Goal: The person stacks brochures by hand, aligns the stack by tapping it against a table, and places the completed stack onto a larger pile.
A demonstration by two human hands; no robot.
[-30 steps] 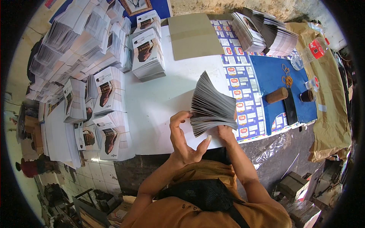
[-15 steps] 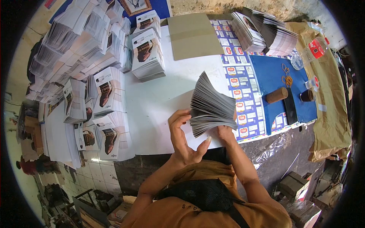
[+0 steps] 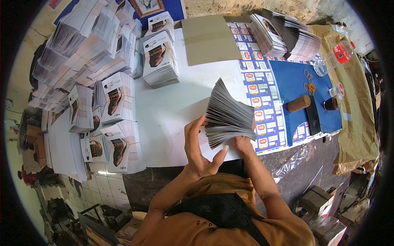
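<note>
At right hand (image 3: 243,143), paper stack (image 3: 230,115), fanned, grey-edged

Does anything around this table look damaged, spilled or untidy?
Yes: the brown paper at right looks crumpled, with many creases, and the wall behind is blotchy, as if worn. I see no spill.

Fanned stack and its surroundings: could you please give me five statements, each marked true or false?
1. The right hand grips the fanned stack. True.
2. The left hand is clenched in a fist. False: the left hand is open, thumb apart.
3. The brown board lies beyond the fanned stack. True.
4. The rubber bands lie on the brown board. False: the rubber bands lie on the blue sheet.
5. The bottle has a red label. True.
</note>
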